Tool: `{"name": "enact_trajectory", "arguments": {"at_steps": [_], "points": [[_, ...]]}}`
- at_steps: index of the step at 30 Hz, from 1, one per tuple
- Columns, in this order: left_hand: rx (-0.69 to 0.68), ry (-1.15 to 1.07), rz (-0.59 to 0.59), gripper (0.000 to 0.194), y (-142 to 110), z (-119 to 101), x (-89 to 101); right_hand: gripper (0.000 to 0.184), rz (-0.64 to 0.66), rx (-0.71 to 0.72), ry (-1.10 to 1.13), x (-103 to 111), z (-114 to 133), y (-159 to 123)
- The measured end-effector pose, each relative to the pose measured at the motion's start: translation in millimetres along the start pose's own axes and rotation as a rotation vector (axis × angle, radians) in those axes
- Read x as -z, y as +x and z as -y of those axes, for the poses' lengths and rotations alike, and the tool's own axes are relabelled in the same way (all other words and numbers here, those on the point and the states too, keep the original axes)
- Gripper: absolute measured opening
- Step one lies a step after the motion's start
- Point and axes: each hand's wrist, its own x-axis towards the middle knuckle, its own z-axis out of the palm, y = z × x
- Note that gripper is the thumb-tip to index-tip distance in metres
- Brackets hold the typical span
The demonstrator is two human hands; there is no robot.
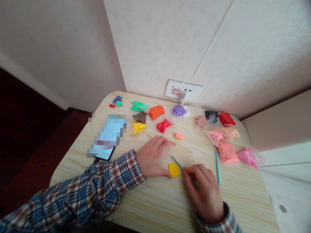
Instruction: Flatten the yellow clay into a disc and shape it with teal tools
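Observation:
A flat yellow clay disc (173, 170) lies on the wooden table (151, 205). My left hand (155, 157) rests at its left, thumb and fingers spread apart, the thumb tip at the disc's edge. In my right hand (203, 190) is a thin green modelling tool (177, 162), pinched between thumb and fingers, its pointed end just above and right of the disc. A small pink-and-yellow clay piece (179, 136) sits beyond my left fingertips. To the right of my right hand lies a second green modelling tool (217, 169).
Bags of coloured clay, among them yellow (138, 128), red (164, 125) and orange (157, 112), line the back. More bags, such as a coral one (228, 152), lie right. A phone (108, 136) is at left, near small clay fruits (117, 101). A wall socket (183, 91) holds a plug.

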Motion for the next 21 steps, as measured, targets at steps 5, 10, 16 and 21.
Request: {"name": "enact_trajectory", "arguments": {"at_steps": [5, 10, 16, 21], "points": [[0.005, 0.038, 0.006, 0.084, 0.4, -4.1, 0.3, 0.007, 0.009, 0.006, 0.004, 1.9, 0.0, -0.7], [0.016, 0.032, -0.008, 0.087, 0.0, -6.7, -0.4, 0.007, -0.014, -0.005, -0.003, 1.7, 1.2, -1.0], [0.002, 0.070, 0.005, 0.088, -0.9, -7.2, -2.7, 0.008, 0.036, 0.001, 0.015, 0.9, 2.3, 0.5], [-0.023, 0.006, 0.019, 0.084, -0.8, -2.9, -1.9, 0.006, -0.009, -0.034, -0.010, 2.4, -0.1, -2.2]]}}
